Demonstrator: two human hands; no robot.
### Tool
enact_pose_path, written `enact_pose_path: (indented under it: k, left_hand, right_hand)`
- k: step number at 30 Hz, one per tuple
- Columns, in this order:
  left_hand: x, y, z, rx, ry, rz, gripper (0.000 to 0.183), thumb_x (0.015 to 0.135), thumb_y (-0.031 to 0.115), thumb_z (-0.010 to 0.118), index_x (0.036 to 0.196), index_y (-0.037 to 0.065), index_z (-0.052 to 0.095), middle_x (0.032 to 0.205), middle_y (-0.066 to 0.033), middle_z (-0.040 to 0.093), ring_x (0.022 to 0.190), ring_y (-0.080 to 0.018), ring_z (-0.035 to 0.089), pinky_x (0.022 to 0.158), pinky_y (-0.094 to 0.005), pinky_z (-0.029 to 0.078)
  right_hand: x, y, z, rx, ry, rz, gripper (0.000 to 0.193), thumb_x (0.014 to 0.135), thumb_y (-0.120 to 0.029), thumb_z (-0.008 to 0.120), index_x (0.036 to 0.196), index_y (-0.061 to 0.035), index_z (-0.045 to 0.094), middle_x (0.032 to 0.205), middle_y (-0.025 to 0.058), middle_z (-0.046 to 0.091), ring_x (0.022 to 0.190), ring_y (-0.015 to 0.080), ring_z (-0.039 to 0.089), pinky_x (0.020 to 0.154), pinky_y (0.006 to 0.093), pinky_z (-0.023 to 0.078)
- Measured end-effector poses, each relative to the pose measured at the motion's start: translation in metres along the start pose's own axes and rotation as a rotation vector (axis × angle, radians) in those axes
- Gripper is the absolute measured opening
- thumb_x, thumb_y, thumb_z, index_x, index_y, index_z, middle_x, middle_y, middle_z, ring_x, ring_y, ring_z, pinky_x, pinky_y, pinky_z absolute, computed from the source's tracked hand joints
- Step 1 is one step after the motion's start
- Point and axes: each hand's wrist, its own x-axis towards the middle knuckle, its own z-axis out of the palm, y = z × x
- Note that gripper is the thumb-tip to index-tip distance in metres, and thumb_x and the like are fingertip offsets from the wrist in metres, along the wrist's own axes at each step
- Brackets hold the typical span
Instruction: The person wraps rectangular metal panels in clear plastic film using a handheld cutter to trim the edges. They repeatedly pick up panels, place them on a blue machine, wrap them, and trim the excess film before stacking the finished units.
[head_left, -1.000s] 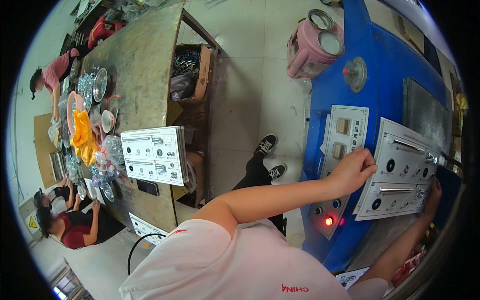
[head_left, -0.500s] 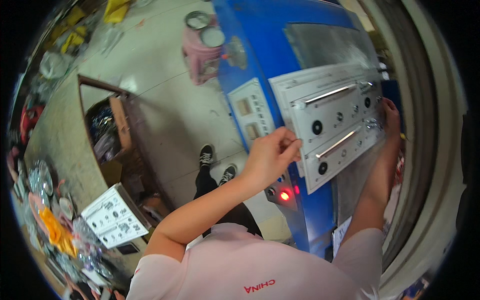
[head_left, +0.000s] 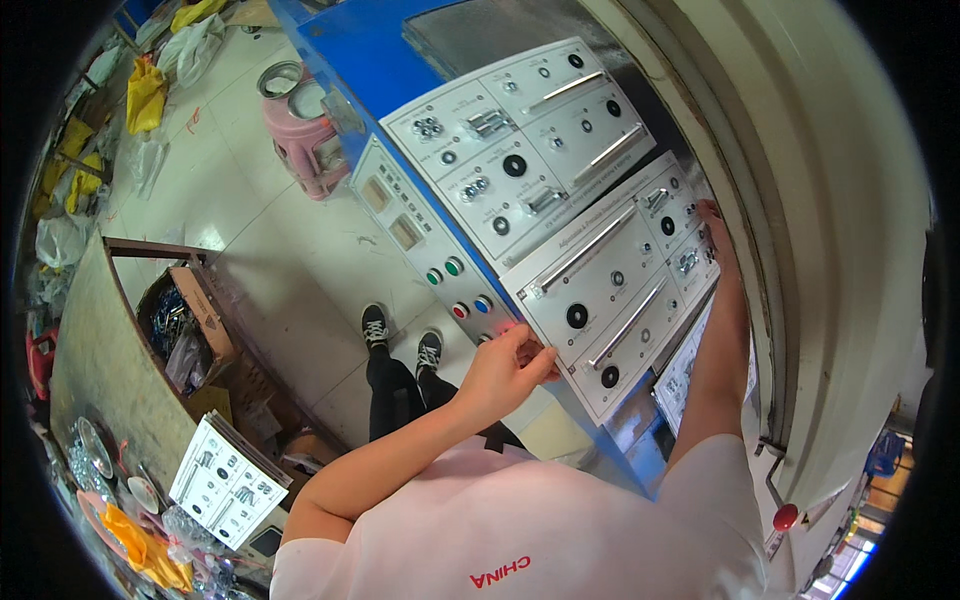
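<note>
A white display card [head_left: 615,295] of metal handles and knobs lay on the blue machine [head_left: 350,45], right of its coloured buttons [head_left: 455,290]. The left hand [head_left: 505,370] pinched the card's near-left edge, fingers closed on it. The right hand [head_left: 715,225] touched its far-right edge; its grip could not be told. A second card [head_left: 520,140] lay just beyond.

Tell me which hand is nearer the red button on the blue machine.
Left. The left hand sits just below the red button; the right hand is far across the white card.
</note>
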Motion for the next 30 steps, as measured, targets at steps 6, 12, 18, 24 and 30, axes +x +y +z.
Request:
enact_pose_path:
  k: [6,12,18,24,30]
  left_hand:
    - [0.013,-0.026,0.012,-0.020,0.056,0.066,0.026,0.105,0.014,0.061,0.119,-0.008,0.057,0.103,-0.0154,0.072,0.092,-0.0217,0.075,0.081,-0.0325,0.062]
    - [0.018,-0.034,0.012,-0.024,0.115,0.026,0.024,0.105,0.013,0.060,0.117,-0.007,0.059,0.104,-0.0160,0.072,0.093,-0.0191,0.074,0.079,-0.0305,0.061]
    - [0.029,-0.015,-0.014,-0.029,0.403,0.113,0.029,0.104,0.025,0.065,0.112,-0.002,0.060,0.089,-0.0066,0.065,0.075,-0.0115,0.065,0.066,-0.0270,0.057]
    - [0.044,0.010,-0.043,-0.113,0.415,0.110,0.027,0.103,0.028,0.066,0.102,0.002,0.062,0.083,-0.0031,0.063,0.068,-0.0089,0.060,0.061,-0.0262,0.055]
    - [0.047,0.009,-0.045,-0.095,0.377,0.106,0.025,0.102,0.027,0.069,0.095,0.004,0.063,0.082,-0.0034,0.066,0.064,-0.0122,0.064,0.059,-0.0267,0.052]
  right_hand:
    - [-0.006,0.011,0.001,-0.045,0.014,-0.028,0.030,0.097,-0.017,0.069,0.126,-0.0105,0.069,0.120,0.0068,0.069,0.112,0.0187,0.064,0.094,0.0314,0.050]
    - [-0.006,0.008,0.015,-0.241,0.007,-0.105,0.031,0.096,-0.015,0.069,0.127,-0.0109,0.068,0.122,0.0082,0.069,0.114,0.0205,0.064,0.096,0.0324,0.050]
    - [-0.022,-0.002,0.033,-1.065,-0.391,-0.295,0.031,0.096,-0.013,0.068,0.127,-0.0113,0.068,0.124,0.0095,0.068,0.116,0.0223,0.064,0.098,0.0335,0.049]
    - [-0.021,0.004,0.049,-1.280,-0.495,-0.342,0.032,0.095,-0.011,0.067,0.128,-0.0118,0.068,0.127,0.0109,0.068,0.118,0.0240,0.064,0.100,0.0346,0.049]
    - [-0.041,-0.003,0.042,-1.322,-0.412,-0.257,0.034,0.095,-0.009,0.066,0.128,-0.0122,0.068,0.129,0.0123,0.068,0.121,0.0258,0.064,0.102,0.0357,0.049]
